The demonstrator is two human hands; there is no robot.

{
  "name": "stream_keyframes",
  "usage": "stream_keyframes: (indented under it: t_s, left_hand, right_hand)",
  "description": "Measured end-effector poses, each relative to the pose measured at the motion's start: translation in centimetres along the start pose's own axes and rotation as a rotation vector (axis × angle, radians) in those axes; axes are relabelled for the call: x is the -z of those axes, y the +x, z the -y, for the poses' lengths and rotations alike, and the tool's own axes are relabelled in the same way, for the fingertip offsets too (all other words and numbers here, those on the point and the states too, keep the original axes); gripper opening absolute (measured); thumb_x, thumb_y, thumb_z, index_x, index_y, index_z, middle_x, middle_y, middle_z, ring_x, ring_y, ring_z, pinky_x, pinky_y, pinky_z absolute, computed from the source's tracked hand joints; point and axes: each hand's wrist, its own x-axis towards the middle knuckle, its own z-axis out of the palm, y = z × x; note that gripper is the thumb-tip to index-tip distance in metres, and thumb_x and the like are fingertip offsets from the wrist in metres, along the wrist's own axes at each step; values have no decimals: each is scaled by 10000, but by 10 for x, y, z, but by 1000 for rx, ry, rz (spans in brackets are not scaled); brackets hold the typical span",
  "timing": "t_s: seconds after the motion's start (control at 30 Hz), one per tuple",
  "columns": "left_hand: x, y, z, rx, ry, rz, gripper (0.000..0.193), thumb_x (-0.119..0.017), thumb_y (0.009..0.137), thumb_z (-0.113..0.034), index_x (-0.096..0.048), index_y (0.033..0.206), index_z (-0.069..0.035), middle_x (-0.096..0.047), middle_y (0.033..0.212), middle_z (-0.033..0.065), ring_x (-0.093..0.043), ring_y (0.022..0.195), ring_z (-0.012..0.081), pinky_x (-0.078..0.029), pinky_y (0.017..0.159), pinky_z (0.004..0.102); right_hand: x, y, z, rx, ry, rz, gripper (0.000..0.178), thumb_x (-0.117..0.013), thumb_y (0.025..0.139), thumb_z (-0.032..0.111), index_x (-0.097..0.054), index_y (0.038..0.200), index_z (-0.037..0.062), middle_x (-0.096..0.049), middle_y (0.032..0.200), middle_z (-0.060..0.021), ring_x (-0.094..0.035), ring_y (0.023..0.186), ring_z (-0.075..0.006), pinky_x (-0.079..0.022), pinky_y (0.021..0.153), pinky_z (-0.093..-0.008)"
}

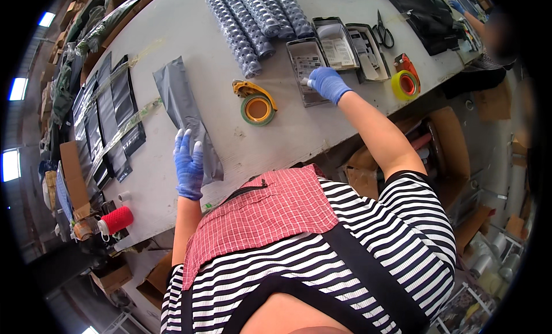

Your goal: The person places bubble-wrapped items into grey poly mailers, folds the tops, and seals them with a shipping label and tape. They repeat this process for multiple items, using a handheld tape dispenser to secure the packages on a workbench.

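My left hand, in a blue glove with pale fingertips, lies on the lower part of a long grey plastic mailing bag. Its fingers are stretched out and slightly apart. In a matching glove, my right hand reaches to the leftmost of three small open boxes. Its fingers are bent together over that box; whatever they pinch is too small to make out. Printed white labels lie in the middle box, and more papers in the right one. Between my hands rests a yellow tape dispenser.
Several rolls of bubble wrap lie at the back. Black scissors and a red-orange tape dispenser are to the right. Taped-down dark bags cover the left side, near a red twine spool. A co-worker's arm shows far right.
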Motion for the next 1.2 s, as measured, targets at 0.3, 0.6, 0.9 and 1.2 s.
stream_keyframes:
  t_s: [0.3, 0.6, 0.9, 1.2]
  left_hand:
    - [19, 8, -101, 60, -740, 484, 566, -565, 1002, -222, -357, 1516, -105, -600, 1233, 90, -584, 1071, 165, -435, 968, 271]
    - [42, -12, -76, 377, -1262, 222, 325, -637, 918, -89, -616, 1228, 7, -670, 1106, 117, -690, 941, 229, -557, 811, 318]
    - [66, -32, -57, 179, -1042, 107, 305, -594, 935, -12, -622, 1238, -22, -673, 1096, 90, -650, 955, 154, -533, 841, 274]
    - [82, -36, -45, 62, -852, 83, 307, -586, 935, 6, -632, 1236, -36, -679, 1047, 59, -612, 939, 110, -508, 840, 257]
  right_hand:
    - [51, -76, 135, 450, 509, -530, 121, -688, 827, 94, -672, 914, 11, -674, 935, -169, -649, 877, -329, -520, 793, -388]
    - [71, -127, 243, 290, 1130, -242, 239, -623, 882, 67, -662, 1104, -14, -689, 994, -95, -659, 905, -199, -522, 859, -313]
    - [86, -120, 274, 42, 1447, 279, 205, -619, 941, 194, -676, 1019, 14, -686, 852, -43, -584, 736, -61, -493, 701, -219]
    - [84, -117, 295, 18, 1367, 286, 181, -628, 924, 189, -682, 939, 17, -671, 798, -28, -560, 687, -53, -480, 665, -210]
